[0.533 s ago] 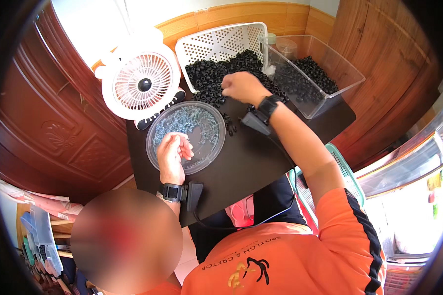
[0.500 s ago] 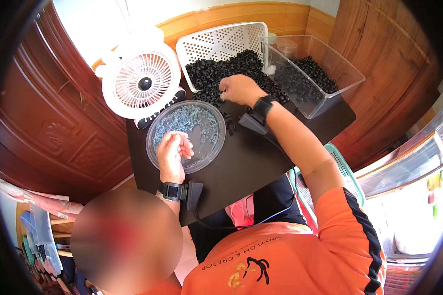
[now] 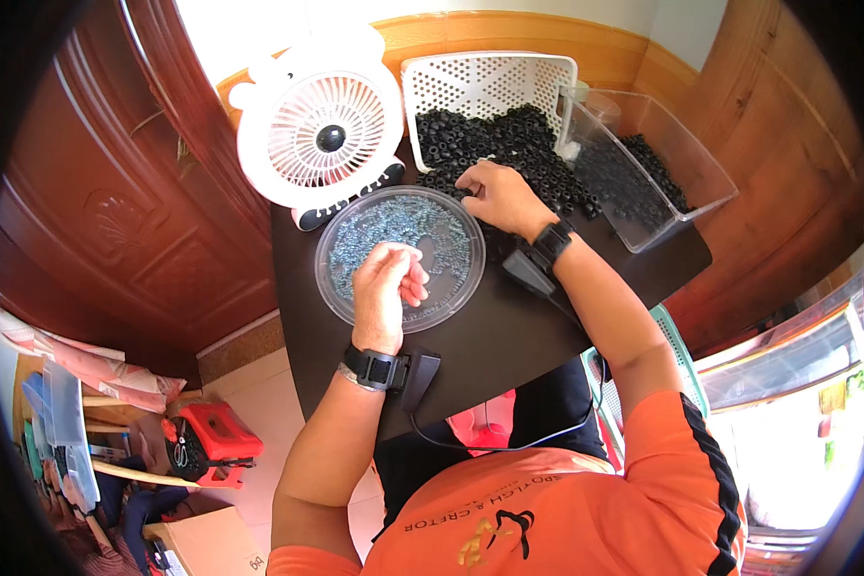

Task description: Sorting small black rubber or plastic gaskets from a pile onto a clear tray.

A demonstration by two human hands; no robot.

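Observation:
My left hand (image 3: 386,296) is held over the near part of a round clear tray (image 3: 324,269), its fingers curled in and its thumb against the index finger. Whatever it pinches is too small to make out. Many tiny bluish pieces (image 3: 374,223) lie spread in the tray. My right hand (image 3: 509,200) is at the near edge of a heap of small black ring-shaped parts (image 3: 499,134), just beyond the tray's right side. Its thumb and index finger close around one small black part (image 3: 464,193). The heap spills out of a tipped white perforated basket (image 3: 494,77).
A white animal-shaped fan (image 3: 330,138) stands behind the tray at left. A clear plastic bin (image 3: 686,192) with more black parts stands at the table's right. Each wrist wears a black strap with a device; a cable (image 3: 509,448) runs below the dark table (image 3: 470,360).
The view has shifted, so the table appears farther right. My right fingers have come slightly nearer the tray. A blurred patch at lower left is gone, uncovering my left forearm and a red toolbox.

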